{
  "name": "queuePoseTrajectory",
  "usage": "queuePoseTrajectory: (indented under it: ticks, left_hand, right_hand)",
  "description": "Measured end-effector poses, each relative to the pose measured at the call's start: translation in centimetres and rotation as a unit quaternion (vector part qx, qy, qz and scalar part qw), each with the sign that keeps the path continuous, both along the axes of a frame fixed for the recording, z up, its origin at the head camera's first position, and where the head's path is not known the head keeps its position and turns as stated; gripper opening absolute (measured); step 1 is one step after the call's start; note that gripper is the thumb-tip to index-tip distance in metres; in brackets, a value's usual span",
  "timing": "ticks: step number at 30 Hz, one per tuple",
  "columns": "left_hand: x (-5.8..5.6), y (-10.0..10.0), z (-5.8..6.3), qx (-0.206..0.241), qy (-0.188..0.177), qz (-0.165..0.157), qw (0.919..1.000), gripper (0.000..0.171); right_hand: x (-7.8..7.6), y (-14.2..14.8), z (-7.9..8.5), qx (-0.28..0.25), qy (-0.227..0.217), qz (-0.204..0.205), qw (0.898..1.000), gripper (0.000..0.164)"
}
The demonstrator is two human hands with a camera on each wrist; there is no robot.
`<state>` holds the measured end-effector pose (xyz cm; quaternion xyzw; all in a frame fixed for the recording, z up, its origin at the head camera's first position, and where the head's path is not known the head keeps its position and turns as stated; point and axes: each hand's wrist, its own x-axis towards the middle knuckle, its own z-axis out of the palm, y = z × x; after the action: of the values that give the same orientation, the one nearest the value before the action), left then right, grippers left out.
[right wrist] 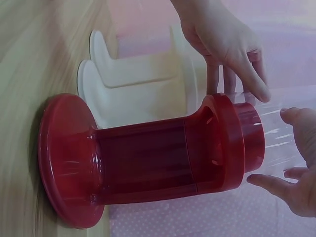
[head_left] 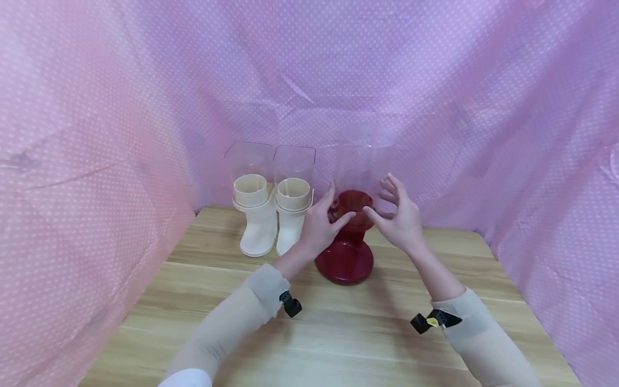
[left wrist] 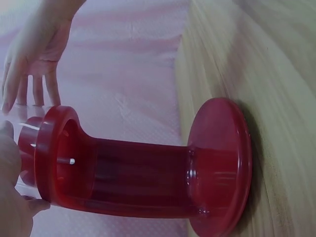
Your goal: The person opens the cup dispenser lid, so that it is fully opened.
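A red stand [head_left: 344, 263] with a round base and a ringed collar stands upright on the table. Rising from the collar [right wrist: 227, 140] is a clear container [head_left: 365, 161], whose faint outline is hard to follow. My left hand [head_left: 319, 223] curves around the left side of its lower end, thumb in front near the red rim. On the opposite side, my right hand [head_left: 401, 217] has its thumb by the rim and its bent fingers around the container's right side. Both hands appear to hold the clear wall just above the collar; exact contact is faint.
Two cream boot-shaped stands [head_left: 258, 228] sit side by side at the left, each topped by a clear, square-edged container [head_left: 296, 161]. They are close to my left hand. A wood-grain table [head_left: 338, 333] extends toward me, with pink dotted cloth [head_left: 300, 54] behind and at both sides.
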<state>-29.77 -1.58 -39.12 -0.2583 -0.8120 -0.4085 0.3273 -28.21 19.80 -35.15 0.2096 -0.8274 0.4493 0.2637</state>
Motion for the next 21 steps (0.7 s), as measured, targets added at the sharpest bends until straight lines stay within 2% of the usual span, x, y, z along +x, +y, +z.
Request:
queuePoseTrajectory:
  ticks: [5, 9, 17, 21]
  left_hand:
    - [2.1, -0.4, 0.7, -0.018, 0.041, -0.002, 0.9990, 0.086]
    - [3.4, -0.7, 1.0, -0.016, 0.054, -0.011, 0.9983, 0.084]
    - [6.3, -1.9, 0.4, 0.010, 0.025, -0.060, 0.9978, 0.082]
    - [7.2, -2.3, 0.0, 0.019, 0.019, -0.078, 0.9966, 0.082]
  right_hand:
    - [1.9, 0.4, 0.2, -0.015, 0.013, 0.014, 1.000, 0.090]
    - [3.4, 0.5, 0.2, -0.026, 0.025, 0.021, 0.999, 0.091]
    - [5.9, 0.6, -0.8, -0.008, 0.045, 0.032, 0.998, 0.098]
    - [6.7, 0.7, -1.3, -0.001, 0.045, 0.042, 0.998, 0.099]
